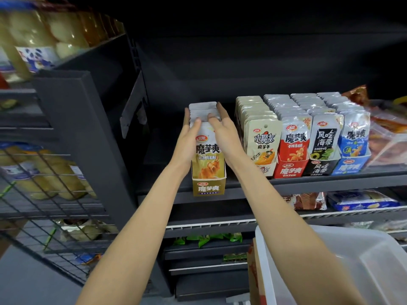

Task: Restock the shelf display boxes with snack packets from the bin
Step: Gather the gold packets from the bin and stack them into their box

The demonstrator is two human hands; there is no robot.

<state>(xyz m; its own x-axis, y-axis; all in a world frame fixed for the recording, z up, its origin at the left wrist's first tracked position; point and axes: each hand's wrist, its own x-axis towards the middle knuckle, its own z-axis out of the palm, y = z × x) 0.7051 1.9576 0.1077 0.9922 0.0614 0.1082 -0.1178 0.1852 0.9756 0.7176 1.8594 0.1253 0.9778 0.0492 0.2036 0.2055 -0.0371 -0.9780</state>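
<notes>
Both hands are up on the dark metal shelf (308,180), either side of the gold cardboard display box (208,187) at the row's left end. The left hand (187,142) lies along the silver-and-gold snack packets (203,115) standing in it, fingers straight; the right hand (224,134) presses their tops, fingers extended, gripping nothing. The translucent white plastic bin (356,260) sits at lower right, below the shelf.

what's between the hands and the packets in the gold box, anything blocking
Nothing visible. The left hand and right hand already rest on the packets standing in the gold display box, one on each side. The cream box stands apart to the right.
</notes>
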